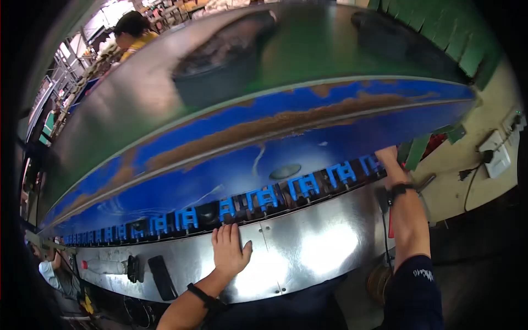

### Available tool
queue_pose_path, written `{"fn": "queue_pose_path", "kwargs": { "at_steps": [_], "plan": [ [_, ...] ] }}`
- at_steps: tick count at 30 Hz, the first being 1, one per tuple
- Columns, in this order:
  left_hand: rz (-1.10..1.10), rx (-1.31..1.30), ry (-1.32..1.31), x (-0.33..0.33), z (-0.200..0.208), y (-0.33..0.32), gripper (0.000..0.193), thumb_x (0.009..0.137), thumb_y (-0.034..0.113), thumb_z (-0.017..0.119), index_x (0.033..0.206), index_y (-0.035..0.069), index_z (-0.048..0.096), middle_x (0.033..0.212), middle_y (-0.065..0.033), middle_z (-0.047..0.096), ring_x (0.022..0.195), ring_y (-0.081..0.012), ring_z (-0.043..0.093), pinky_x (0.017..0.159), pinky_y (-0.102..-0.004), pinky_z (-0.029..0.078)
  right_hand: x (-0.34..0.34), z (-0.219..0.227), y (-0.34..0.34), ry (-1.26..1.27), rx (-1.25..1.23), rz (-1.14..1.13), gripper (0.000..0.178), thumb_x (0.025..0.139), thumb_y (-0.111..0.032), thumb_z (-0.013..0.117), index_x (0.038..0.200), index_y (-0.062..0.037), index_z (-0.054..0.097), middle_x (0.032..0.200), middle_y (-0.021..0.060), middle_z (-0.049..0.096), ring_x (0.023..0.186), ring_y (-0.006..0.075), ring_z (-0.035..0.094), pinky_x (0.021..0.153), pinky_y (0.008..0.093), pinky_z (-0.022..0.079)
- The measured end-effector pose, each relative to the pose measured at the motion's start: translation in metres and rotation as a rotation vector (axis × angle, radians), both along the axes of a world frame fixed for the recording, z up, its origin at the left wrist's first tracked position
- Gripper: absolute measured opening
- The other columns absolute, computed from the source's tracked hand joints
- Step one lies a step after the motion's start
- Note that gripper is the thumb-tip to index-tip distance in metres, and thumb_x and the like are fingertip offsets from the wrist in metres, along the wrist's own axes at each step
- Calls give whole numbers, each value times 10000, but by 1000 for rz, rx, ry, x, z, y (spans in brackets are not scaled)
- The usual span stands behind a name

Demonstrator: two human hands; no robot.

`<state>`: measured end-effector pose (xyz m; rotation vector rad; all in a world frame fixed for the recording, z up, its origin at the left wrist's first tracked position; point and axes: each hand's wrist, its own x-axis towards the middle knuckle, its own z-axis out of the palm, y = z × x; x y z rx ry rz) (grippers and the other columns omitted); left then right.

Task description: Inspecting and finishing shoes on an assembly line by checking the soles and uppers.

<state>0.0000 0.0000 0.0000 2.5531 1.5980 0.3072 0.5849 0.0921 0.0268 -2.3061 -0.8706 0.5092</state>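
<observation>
Resting open left hand (228,253) on metal table (313,239), just before row of blue clips (268,195); placing right hand (388,156) near row's right end, cannot tell grip.

Along the far edge of the tabletop (352,231) runs a row of clips (268,197), with a panel (231,176) behind them; the left hand (230,256) rests on the tabletop near its middle, fingers at that far edge, while the right hand (386,155) is beyond its far right corner, at the row's end. On the tabletop's left part lie a bottle (104,267), a small object (132,269) just beside it and a phone (161,278) to their right. Past the tabletop's right end is a power outlet (495,147); well behind its left part is a person (131,32).
</observation>
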Motion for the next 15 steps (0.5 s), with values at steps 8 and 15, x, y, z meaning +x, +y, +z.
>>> {"fn": "queue_pose_path", "kwargs": {
  "at_steps": [8,15],
  "plan": [
    [50,-130,98,16,35,-30,719,901,409,656,1464,6,462,1545,-253,412,1445,-421,372,1205,-543,284,-157,56,-247,-111,120,359,615,862,-220,703,1394,25,516,1222,330,649,1150,484,628,997,507,493],
    [-632,-16,-27,75,194,-77,713,847,266,771,1455,40,477,1555,-275,387,1381,-435,469,1132,-511,420,-233,6,-310,-220,534,489,632,801,-109,781,1369,-31,515,1294,237,629,1192,438,611,1013,481,499]
  ]
}}
